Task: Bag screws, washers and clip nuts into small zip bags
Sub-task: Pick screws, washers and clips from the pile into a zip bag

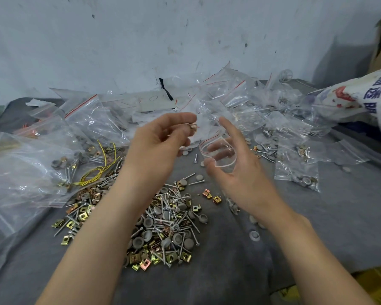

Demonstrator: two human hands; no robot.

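The right hand (233,172) grasps a small zip bag (221,154) just right of centre. Thumb and fingers curl round its rim so the mouth stands open as a ring facing the other hand, which looks meant to give a wide target. The left hand (158,139), at about 10 o'clock from the bag, has its grip pinched on a small piece of hardware (193,127) at the fingertips, just beside the mouth and judged ready to drop in. The loose pile (167,225) of screws, washers and clip nuts lies at 6 o'clock on the grey worktop (317,227), under the forearms (a short reach for each pick). Filled bags (295,170) sit at 3 o'clock, and empty bags (218,93) are heaped at 12. What the left fingers hold is too small to name: a screw, a clip nut or both. Whether the bag already contains anything cannot be told through the glare, and the left forearm covers part of the pile
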